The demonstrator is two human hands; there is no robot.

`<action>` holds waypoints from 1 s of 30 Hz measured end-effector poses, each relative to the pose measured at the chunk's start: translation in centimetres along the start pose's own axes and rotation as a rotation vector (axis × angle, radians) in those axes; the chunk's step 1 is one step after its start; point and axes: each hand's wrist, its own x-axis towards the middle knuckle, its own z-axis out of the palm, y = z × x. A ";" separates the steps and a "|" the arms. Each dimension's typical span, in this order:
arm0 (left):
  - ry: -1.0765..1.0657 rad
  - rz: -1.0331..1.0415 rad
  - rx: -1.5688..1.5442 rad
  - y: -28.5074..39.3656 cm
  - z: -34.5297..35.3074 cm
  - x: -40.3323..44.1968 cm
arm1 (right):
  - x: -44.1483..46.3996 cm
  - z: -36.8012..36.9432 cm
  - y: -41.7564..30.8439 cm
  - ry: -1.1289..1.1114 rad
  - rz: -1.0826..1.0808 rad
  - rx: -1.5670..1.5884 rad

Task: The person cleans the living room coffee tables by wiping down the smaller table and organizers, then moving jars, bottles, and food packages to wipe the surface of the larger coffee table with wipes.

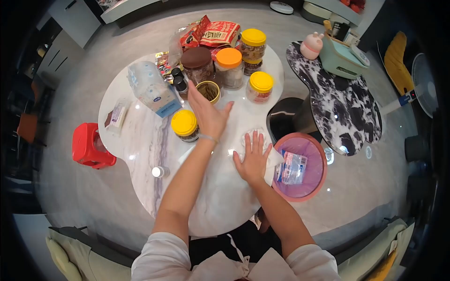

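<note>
My left hand (209,117) is raised with fingers stretched and thumb apart, beside a gold-coloured open tin (214,89) holding thin brownish items. Whether it touches the tin I cannot tell. Just left of its wrist is a yellow-lidded jar (184,123). My right hand (253,161) lies flat with spread fingers on a crumpled white tissue (272,166) at the table's right edge. Part of the tissue hangs toward a pink bin (323,161), which has a purple liner and a clear-and-blue plastic wrapper (295,168) inside. A white sheet (186,153) shows partly beneath my left forearm.
On the marbled table (145,187) stand a brown-lidded jar (197,61), an orange-lidded jar (229,68), more yellow-lidded jars (260,86), red snack bags (218,33), a blue-white tissue pack (152,89) and a small white bottle (160,172). A red stool (89,145) is at left.
</note>
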 end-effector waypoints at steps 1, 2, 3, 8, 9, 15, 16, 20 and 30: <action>0.000 0.008 -0.007 -0.6 0.4 0.5 | 0.0 -0.2 0.0 0.010 0.004 -0.002; -0.047 -0.051 0.054 -1.1 0.9 1.1 | 0.0 -0.3 -0.1 -0.010 0.008 -0.015; -0.094 -0.110 0.117 -0.9 0.9 1.6 | 0.1 -0.5 -0.2 -0.031 0.013 -0.026; -0.066 -0.016 -0.072 0.3 2.2 0.7 | 0.1 -0.4 -0.3 0.013 0.018 -0.012; -0.083 -0.026 -0.156 0.8 3.0 0.8 | 0.2 -0.3 -0.2 0.022 0.018 -0.012; -0.123 -0.078 -0.111 1.7 6.8 2.8 | 0.4 0.0 -0.1 -0.010 0.005 -0.026; -0.086 -0.044 -0.130 1.8 6.1 2.3 | 0.4 0.0 -0.1 0.001 0.005 -0.028; 0.092 0.057 0.270 0.9 -1.2 -1.0 | 0.5 0.2 0.0 0.034 0.004 -0.020; -0.090 -0.331 0.067 -6.6 -6.1 -3.8 | 4.8 0.9 -0.1 0.007 -0.027 0.037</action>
